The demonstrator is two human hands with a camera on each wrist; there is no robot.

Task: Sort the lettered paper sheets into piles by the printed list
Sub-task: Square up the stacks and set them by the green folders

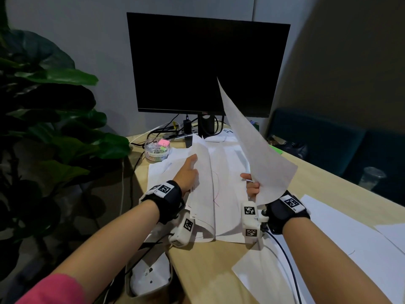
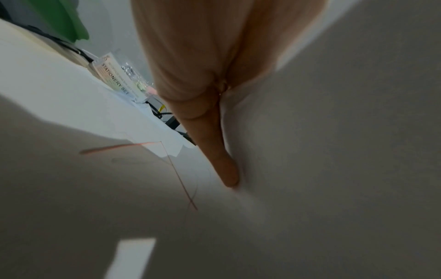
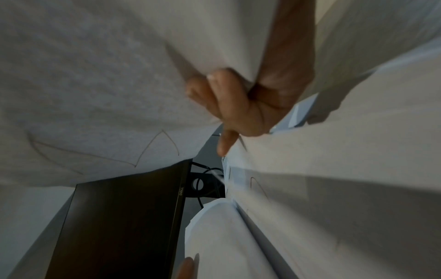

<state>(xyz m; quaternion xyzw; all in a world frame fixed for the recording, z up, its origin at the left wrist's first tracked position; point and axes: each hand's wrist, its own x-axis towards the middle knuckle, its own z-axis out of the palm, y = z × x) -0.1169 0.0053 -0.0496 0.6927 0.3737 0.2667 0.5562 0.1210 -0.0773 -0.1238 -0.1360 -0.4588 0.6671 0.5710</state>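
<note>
A: Start close in. What's nearest on the counter (image 1: 210, 266)?

B: A loose white sheet (image 1: 263, 273) by the near edge under the right forearm, and more white paper (image 1: 341, 224) spread to the right. These may be piles already begun, though I can't read any letters on them.

A: And the hands?

B: The right hand (image 1: 252, 187) has its fingers curled round the lower corner of a single sheet (image 1: 252, 141), pinching it and holding it up so it stands tilted in front of the monitor (image 1: 197, 66). The right wrist view shows pencilled strokes on its face. The left hand (image 1: 188, 174) has its fingers straight, slid in among the leaves of the main stack of sheets (image 1: 217, 189) and holding a bundle of them raised on the left side. A red pen stroke shows on the exposed page.

A: So how far along?

B: Early to middle, I'd judge. The stack looks thick and unsorted, and one sheet is in the air, not yet laid down.

A: Beyond that?

B: A clear tub of stationery (image 1: 158, 150) at the stack's far left corner, a sheet with handwriting (image 1: 225, 133) at the monitor's foot, cables, and a leafy plant (image 1: 50, 119) off to the left.
</note>
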